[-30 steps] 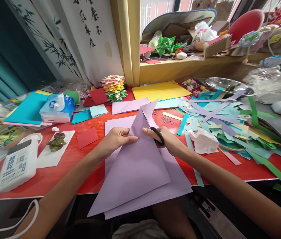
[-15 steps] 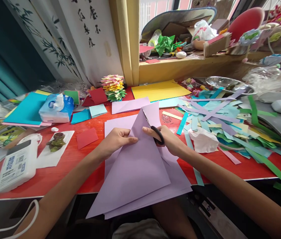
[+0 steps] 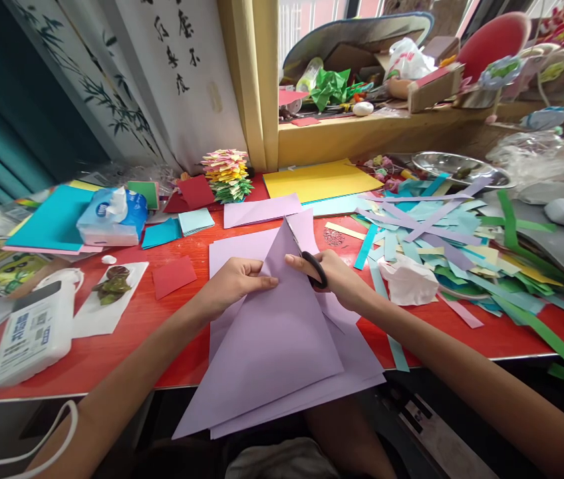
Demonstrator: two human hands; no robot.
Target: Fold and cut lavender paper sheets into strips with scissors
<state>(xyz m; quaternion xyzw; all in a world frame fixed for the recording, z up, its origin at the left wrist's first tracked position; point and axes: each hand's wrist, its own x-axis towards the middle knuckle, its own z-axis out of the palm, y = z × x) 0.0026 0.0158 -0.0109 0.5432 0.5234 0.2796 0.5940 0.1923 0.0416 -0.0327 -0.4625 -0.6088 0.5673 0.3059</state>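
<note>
A large sheet of purple paper [image 3: 272,346], folded along a slanted edge, hangs partly over the table's front edge. My left hand [image 3: 235,283] pinches it on the left side, thumb on top. In my right hand [image 3: 336,279] are black-handled scissors [image 3: 318,269], with their blades along the right edge of the paper near its pointed top. The thumb of that hand also rests on the paper. More purple sheets [image 3: 222,253] lie flat underneath.
On the right spreads a heap of coloured paper strips [image 3: 422,233] beside a crumpled tissue [image 3: 408,281]. A tissue pack [image 3: 112,216], a white power bank [image 3: 35,332] and a red paper square [image 3: 173,278] are at left. A layered paper stack [image 3: 227,175] and yellow paper [image 3: 322,178] sit behind.
The strip of purple paper right of the scissor blades leans slightly further left. Both hands stay in nearly the same place, holding as before.
</note>
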